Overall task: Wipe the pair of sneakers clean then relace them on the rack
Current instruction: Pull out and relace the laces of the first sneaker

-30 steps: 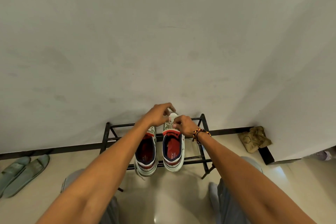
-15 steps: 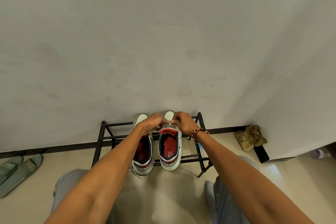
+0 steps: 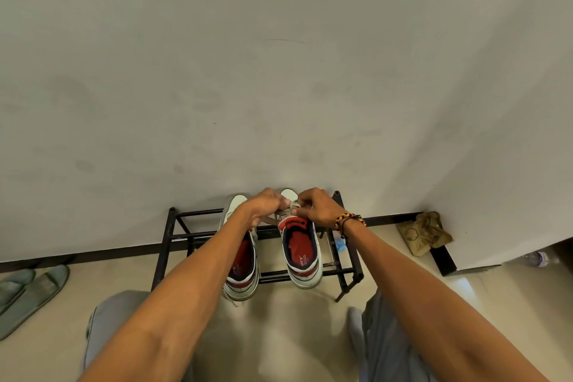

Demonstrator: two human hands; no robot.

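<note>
Two white sneakers with red and navy insides stand side by side, toes to the wall, on a low black metal rack (image 3: 179, 237). Over the front of the right sneaker (image 3: 302, 260) both my hands meet. My left hand (image 3: 266, 205) and my right hand (image 3: 316, 208) each pinch a pale shoelace (image 3: 290, 211) at the tongue. A beaded bracelet sits on my right wrist. My left forearm hides much of the left sneaker (image 3: 240, 276).
A grey wall rises right behind the rack. A crumpled tan cloth (image 3: 424, 234) lies on the floor at the right corner. Green slippers (image 3: 28, 291) lie at far left. My knees frame the floor in front of the rack.
My left hand has come down from above the right sneaker's toe and closed in beside my right hand on the lace. The view has shifted slightly.
</note>
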